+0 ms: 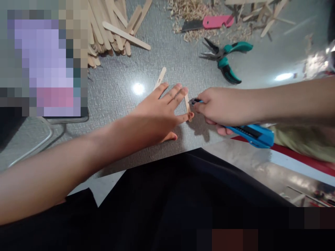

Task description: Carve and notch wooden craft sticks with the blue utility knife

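My left hand lies palm down on the table with its fingers spread. Its fingertips press on a short wooden craft stick. Another craft stick with a small slot cut in it pokes out past the index finger; its lower part is hidden. My right hand is wrapped round a blue utility knife. The knife's metal tip is right beside the short stick; whether it touches the wood I cannot tell.
Craft sticks are heaped at the upper left. Behind my hands lie green-handled needle-nose pliers, a pink folding knife and wood shavings. A blurred-out device with a cable stands at left. The grey table's front edge is near me.
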`<state>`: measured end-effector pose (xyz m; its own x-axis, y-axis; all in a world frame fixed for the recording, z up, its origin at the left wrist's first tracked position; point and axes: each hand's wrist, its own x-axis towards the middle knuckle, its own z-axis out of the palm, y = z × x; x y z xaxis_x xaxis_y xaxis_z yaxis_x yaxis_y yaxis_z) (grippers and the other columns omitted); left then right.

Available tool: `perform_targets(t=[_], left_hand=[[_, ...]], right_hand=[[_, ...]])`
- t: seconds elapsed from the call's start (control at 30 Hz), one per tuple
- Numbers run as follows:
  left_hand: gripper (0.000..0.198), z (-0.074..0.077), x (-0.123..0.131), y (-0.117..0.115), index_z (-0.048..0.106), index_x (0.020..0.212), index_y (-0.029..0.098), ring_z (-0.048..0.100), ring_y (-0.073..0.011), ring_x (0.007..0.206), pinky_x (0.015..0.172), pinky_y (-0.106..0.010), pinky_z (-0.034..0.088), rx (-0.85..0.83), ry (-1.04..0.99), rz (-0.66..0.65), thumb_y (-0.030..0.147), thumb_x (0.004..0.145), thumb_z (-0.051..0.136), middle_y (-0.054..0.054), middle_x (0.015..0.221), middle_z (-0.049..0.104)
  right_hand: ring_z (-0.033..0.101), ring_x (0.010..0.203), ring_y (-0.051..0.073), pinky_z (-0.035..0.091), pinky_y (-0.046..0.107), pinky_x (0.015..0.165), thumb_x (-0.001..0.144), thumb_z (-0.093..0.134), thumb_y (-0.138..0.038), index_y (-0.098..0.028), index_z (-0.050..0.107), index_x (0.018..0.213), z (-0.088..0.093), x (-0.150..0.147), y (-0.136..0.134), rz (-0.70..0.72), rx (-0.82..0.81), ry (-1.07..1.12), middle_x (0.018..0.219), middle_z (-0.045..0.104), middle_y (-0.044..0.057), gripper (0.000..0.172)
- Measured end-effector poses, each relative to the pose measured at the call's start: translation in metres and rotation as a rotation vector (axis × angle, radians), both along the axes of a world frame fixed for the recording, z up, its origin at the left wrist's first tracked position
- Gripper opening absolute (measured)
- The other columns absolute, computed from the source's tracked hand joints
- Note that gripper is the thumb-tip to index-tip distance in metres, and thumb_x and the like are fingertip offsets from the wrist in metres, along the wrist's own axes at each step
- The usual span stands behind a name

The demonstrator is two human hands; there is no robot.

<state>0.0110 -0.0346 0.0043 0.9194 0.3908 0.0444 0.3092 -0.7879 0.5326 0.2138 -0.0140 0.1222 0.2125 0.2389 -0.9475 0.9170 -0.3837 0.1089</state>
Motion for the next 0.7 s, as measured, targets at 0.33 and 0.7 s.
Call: perform_targets(t=[0.33, 0.7], left_hand=[[0.068, -0.005, -0.002, -0.005, 0.081, 0.157, 0.029, 0.037, -0.0546, 0.185, 0.151, -0.082, 0.023, -0.074, -0.131, 0.054, 0.037, 0.093, 0.104, -0.015, 0.195, 0.049], [0.073, 0.015, -0.011, 0.011, 0.067, 0.170, 0.029, 0.031, -0.0527, 0.188, 0.147, -0.073, 0.039, 0.049, -0.041, 0.082, 0.028, 0.102, 0.092, -0.020, 0.200, 0.037]], right_hand=[[0.057, 0.037, 0.019, 0.044, 0.030, 0.042, 0.122, 0.056, -0.063, -0.024, 0.060, 0.090, -0.002, 0.004, 0.003, -0.049, 0.024, 0.094, 0.051, 0.063, 0.008, 0.051], [0.065, 0.044, 0.017, 0.051, 0.028, 0.049, 0.126, 0.054, -0.043, -0.027, 0.051, 0.090, -0.013, 0.040, -0.007, -0.022, 0.333, 0.383, 0.060, 0.064, 0.000, 0.040]])
